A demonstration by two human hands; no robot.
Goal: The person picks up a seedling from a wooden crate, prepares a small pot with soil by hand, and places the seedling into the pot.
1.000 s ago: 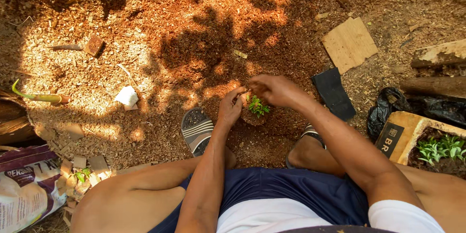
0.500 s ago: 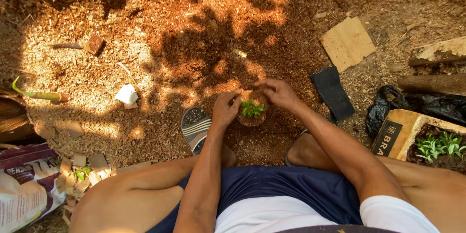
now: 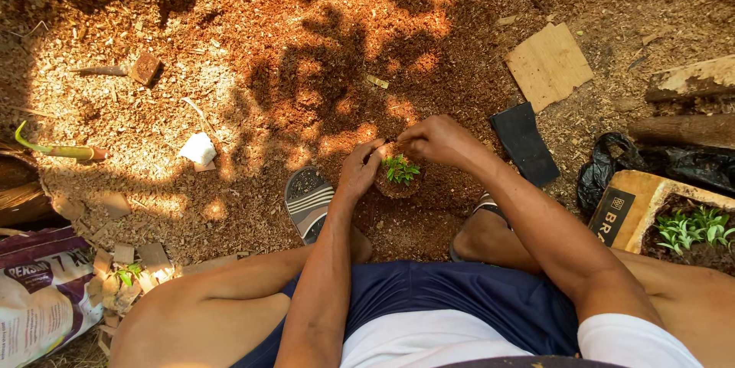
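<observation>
I am crouched over bare, mulch-covered ground. A small green seedling (image 3: 400, 170) sits in a round clump of dark soil (image 3: 392, 186) between my feet. My left hand (image 3: 360, 171) cups the left side of the clump. From the right, my right hand (image 3: 434, 141) reaches over the seedling with fingers pinched together just above the leaves. The two hands nearly touch. My left foot wears a striped sandal (image 3: 308, 200).
A cardboard box (image 3: 634, 205) with several green seedlings (image 3: 695, 227) stands at the right, by a black plastic bag (image 3: 605, 171). A black flat piece (image 3: 524, 143) and cardboard sheet (image 3: 548, 65) lie beyond. A printed bag (image 3: 42, 303) lies at the lower left.
Both hands stay on the seedling clump. The right hand's fingers have shifted slightly over the leaves, and the view has tilted a little.
</observation>
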